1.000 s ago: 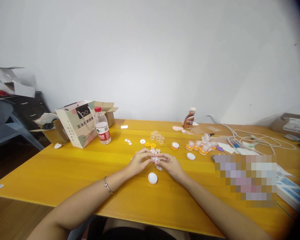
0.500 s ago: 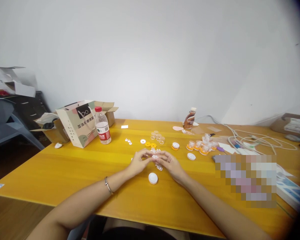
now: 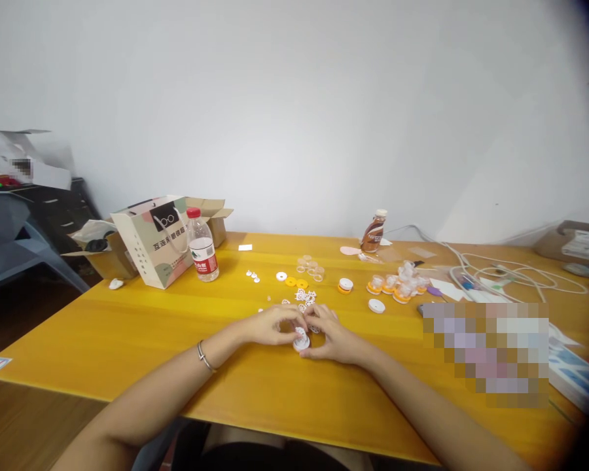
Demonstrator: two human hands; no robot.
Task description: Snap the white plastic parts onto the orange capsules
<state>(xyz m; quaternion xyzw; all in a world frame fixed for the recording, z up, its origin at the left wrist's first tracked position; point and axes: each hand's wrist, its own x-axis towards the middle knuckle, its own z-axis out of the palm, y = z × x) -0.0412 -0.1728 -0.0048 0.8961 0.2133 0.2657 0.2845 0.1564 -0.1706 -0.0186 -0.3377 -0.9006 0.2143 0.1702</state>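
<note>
My left hand (image 3: pixel 276 325) pinches a small white openwork piece (image 3: pixel 300 332) and holds it at the top of a round white cap (image 3: pixel 302 346). Around that cap curls my right hand (image 3: pixel 334 335), thumb at the near edge and fingers at the far side. Whether the piece is seated in the cap cannot be made out. Just beyond my fingers lie several white openwork pieces (image 3: pixel 305 297), partly covered by the hands. Farther back are yellow discs (image 3: pixel 296 282), a white disc (image 3: pixel 281 277) and several clear rings (image 3: pixel 310 267).
At the right stand several clear-and-orange assemblies (image 3: pixel 400 284), a white-and-orange one (image 3: pixel 345 286) and a white disc (image 3: pixel 376 306). A water bottle (image 3: pixel 203 252) and a paper bag (image 3: pixel 152 245) stand left. A brown bottle (image 3: pixel 374 232) and white cables (image 3: pixel 495 265) are at the back.
Both hands have come down and toward me, from above the openwork pieces to the white cap. My right hand has closed around the cap; the left has brought the small piece onto it.
</note>
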